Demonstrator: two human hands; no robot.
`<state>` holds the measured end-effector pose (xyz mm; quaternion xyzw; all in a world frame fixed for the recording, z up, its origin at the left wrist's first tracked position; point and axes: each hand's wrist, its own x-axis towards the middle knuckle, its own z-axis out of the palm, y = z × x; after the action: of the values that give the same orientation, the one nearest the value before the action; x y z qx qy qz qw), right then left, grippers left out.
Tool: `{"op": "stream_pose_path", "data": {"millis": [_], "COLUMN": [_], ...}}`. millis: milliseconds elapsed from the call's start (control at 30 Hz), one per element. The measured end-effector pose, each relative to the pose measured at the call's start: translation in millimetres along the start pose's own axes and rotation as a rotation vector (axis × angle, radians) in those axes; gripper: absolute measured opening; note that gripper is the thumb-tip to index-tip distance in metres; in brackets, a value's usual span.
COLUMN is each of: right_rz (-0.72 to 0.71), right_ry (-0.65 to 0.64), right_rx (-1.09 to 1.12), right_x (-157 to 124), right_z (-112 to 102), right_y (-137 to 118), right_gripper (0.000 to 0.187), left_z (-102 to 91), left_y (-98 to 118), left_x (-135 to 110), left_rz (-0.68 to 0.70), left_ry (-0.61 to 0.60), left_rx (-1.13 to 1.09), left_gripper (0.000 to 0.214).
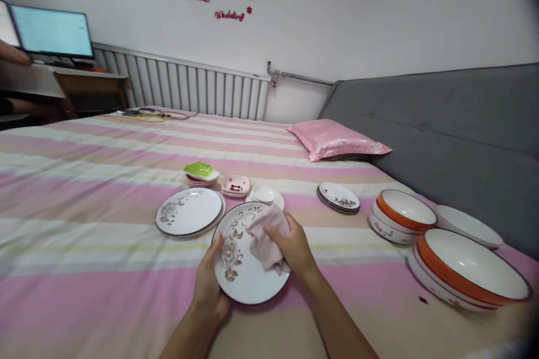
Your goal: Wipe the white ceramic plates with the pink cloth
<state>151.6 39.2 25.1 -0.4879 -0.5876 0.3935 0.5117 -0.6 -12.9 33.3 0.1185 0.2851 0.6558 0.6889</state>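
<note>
Gripping flowered plate (241, 269) by rim between hands, left hand (209, 286) likely steadies it; right hand (297, 247) holds cloth (261, 244) bunched on its face. Stacked plates (191, 211) sit beyond left hand, probably saving space.

From your head, the camera faces forward and down, near your left hand (208, 286) and right hand (298, 245), toward the wall (391, 17).
</note>
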Motion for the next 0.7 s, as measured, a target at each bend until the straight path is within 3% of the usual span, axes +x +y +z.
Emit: {"op": "stream_pose_path", "data": {"millis": [367, 500, 700], "right_rz": [0.093, 0.096, 0.063], "right_ry": [0.077, 0.033, 0.116], "right_rx": [0.191, 0.105, 0.105], "right_x": [-32, -37, -34], "right_z": [50, 54, 49], "right_y": [-12, -7, -6], "right_gripper": [0.041, 0.04, 0.035], "left_z": [6.4, 5.2, 8.9], "left_y": [10, 11, 8], "left_x": [-1, 0, -1], "left_rz": [0.288, 0.311, 0.272], "left_ry": [0.18, 0.196, 0.178], "left_rx": [-0.251, -0.243, -0.232], "left_gripper": [0.038, 0.038, 0.038]}}
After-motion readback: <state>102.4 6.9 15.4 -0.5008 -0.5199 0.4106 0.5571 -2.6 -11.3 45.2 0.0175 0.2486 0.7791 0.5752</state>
